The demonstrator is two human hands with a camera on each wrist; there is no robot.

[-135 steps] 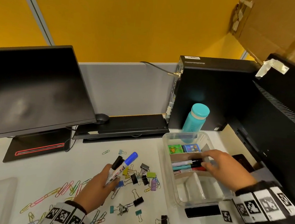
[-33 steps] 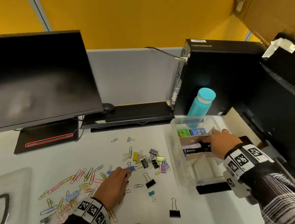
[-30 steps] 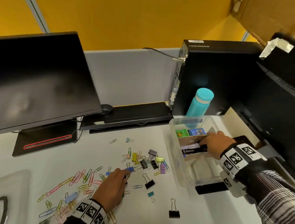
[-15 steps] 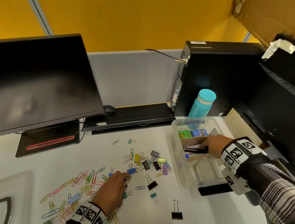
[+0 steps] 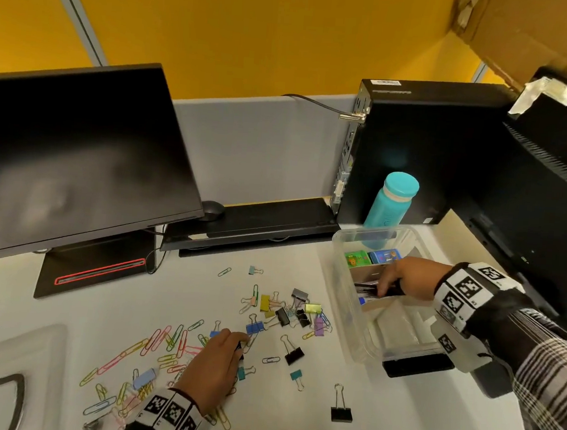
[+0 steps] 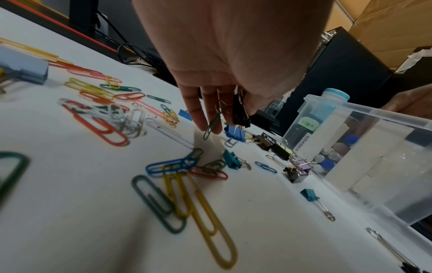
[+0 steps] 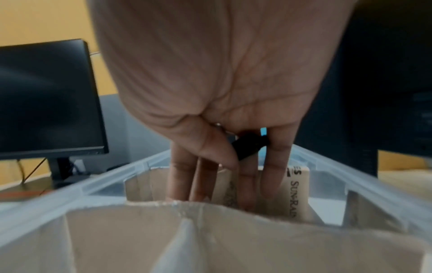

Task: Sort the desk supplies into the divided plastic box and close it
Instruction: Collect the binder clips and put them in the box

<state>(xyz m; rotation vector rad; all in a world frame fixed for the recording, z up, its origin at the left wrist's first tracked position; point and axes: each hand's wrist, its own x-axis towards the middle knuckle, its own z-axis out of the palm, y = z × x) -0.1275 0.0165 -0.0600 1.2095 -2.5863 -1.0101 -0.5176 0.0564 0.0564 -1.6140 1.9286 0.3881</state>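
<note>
- Left hand [image 5: 210, 367] hovers low over the table [image 5: 394, 427], fingers curled on a black binder clip [image 6: 240, 112]; a grey-green paper clip [image 6: 211, 126] dangles at its fingertips, though I cannot tell whether it is pinched or just caught.
- Around that hand lie loose paper clips [image 5: 163, 339]: light, thin wire, flat on the table, so likely slippery to lift; best slid to a fingertip and pinched at one loop.
- Just ahead of it, a heap of binder clips [image 5: 288, 312]: small, stiff, springy; take them by the body or by a wire handle.
- To its right stands the box [image 5: 360, 346], clear plastic with dividers, lid not on.
- Right hand [image 5: 409, 280] reaches down into the middle compartment, thumb and fingers closed on a dark marker [image 7: 249, 146], rigid and smooth, held across the barrel.
- Beyond that hand, erasers [image 5: 372, 257] sit in the far compartment.
- Judgement: most clips are still unsorted.
</note>
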